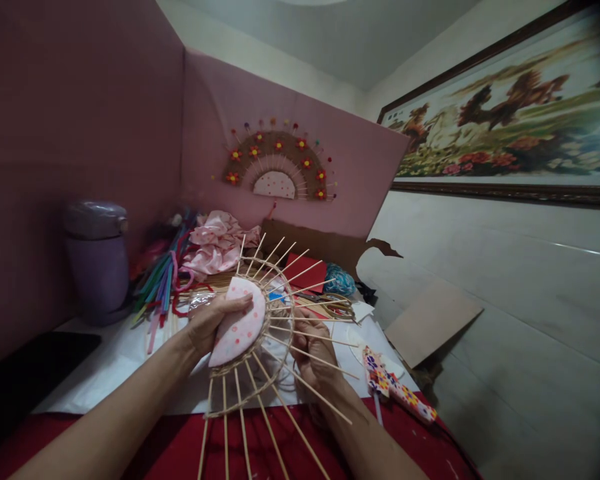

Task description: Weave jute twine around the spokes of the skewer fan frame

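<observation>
A half-round frame of thin wooden sticks [266,393] fans out from a pink dotted half-disc [239,327], with twine wound across the sticks in arcs. My left hand [213,323] grips the half-disc at its straight edge, thumb lying on its face. On the right side of the frame, my right hand [313,343] is closed behind the sticks at the outer twine arc; its fingertips are partly hidden by them. Loose twine [286,373] hangs between the hands, beneath the sticks.
A finished fan with flowers [279,148] is pinned to the pink board behind. A purple container [97,263], pipe cleaners [163,287], pink cloth [215,243] and blue yarn [340,279] lie beyond the hands. A flower-patterned glue gun [397,390] rests at the right.
</observation>
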Demonstrator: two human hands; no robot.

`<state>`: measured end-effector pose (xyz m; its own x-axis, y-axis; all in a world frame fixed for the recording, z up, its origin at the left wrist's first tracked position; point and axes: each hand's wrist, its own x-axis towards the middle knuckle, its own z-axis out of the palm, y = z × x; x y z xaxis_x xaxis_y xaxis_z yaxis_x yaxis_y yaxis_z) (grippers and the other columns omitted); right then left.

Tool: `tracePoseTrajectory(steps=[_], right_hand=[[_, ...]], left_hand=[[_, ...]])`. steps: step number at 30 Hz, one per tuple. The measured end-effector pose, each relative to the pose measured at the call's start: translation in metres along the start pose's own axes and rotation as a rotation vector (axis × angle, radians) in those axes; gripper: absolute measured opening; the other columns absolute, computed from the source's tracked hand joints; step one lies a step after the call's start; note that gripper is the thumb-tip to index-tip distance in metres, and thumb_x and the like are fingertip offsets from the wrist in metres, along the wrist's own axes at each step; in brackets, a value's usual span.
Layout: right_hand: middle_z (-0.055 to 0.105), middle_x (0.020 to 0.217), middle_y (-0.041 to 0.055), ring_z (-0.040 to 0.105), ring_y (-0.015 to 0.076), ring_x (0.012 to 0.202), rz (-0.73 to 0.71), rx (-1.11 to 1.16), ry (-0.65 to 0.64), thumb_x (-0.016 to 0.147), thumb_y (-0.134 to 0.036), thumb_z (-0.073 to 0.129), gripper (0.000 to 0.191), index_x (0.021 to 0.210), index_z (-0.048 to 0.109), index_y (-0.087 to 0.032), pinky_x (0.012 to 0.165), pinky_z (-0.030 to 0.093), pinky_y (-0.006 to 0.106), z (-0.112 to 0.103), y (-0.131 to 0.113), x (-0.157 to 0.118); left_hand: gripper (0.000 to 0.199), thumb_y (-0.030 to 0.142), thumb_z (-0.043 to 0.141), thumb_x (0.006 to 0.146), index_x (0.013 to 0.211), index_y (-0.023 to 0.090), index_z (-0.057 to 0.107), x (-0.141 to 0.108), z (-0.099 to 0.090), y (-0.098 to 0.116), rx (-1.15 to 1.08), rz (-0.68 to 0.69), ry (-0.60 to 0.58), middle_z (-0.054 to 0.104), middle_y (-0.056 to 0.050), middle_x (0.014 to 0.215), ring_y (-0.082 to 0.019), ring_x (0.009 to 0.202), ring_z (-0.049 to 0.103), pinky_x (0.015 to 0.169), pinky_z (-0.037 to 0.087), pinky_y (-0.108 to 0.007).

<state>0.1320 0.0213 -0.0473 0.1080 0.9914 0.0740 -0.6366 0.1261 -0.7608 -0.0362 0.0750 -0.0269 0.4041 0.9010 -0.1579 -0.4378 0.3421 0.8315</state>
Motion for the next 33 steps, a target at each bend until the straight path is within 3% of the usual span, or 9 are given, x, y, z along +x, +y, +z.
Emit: tracePoseTrajectory(steps=[7,14,19,26,33], right_hand=[[0.039,0.049,-0.0093,0.027,0.0013,0.038,0.017,-0.013,-0.031,0.06,-0.019,0.07,0.016,0.071,0.059,-0.016,0.033,0.021,0.011,0.0,-0.001,-0.001],[0.037,0.048,-0.0093,0.024,0.0009,0.037,0.011,-0.095,-0.004,0.058,-0.016,0.07,0.015,0.069,0.059,-0.016,0.032,0.016,0.011,0.001,-0.005,0.001],[0.036,0.047,-0.0085,0.022,0.0013,0.038,0.041,-0.179,-0.053,0.058,-0.017,0.071,0.02,0.076,0.065,-0.014,0.034,0.015,0.014,-0.002,-0.014,0.001],[0.032,0.044,-0.0078,0.017,0.0032,0.039,-0.084,-0.377,-0.144,0.064,-0.027,0.068,0.021,0.079,0.067,-0.012,0.037,0.011,0.019,-0.002,-0.02,-0.001],[0.031,0.044,-0.0078,0.019,0.0033,0.039,-0.092,-0.475,-0.189,0.069,-0.031,0.064,0.018,0.069,0.065,-0.013,0.038,0.01,0.02,-0.007,-0.022,0.002]], left_hand=[[0.011,0.016,0.067,0.066,0.076,0.011,0.063,0.0,-0.004,0.004,0.015,-0.002,0.01,0.07,-0.009,0.061,-0.02,0.049,0.065,0.048,0.053,-0.027],[0.009,0.015,0.066,0.067,0.074,0.01,0.065,-0.001,-0.007,0.008,0.032,0.067,0.006,0.07,-0.008,0.06,-0.017,0.046,0.063,0.044,0.051,-0.024],[0.01,0.014,0.065,0.067,0.075,0.008,0.065,0.001,-0.012,0.014,0.033,0.078,-0.005,0.07,-0.01,0.061,-0.019,0.047,0.064,0.045,0.052,-0.025],[0.014,0.015,0.067,0.065,0.078,0.009,0.065,0.007,-0.023,0.018,0.033,0.112,0.016,0.071,-0.01,0.064,-0.019,0.048,0.064,0.044,0.052,-0.023],[0.014,0.013,0.067,0.065,0.078,0.009,0.064,0.004,-0.023,0.021,0.059,0.148,0.026,0.07,-0.009,0.061,-0.018,0.046,0.063,0.042,0.051,-0.023]])
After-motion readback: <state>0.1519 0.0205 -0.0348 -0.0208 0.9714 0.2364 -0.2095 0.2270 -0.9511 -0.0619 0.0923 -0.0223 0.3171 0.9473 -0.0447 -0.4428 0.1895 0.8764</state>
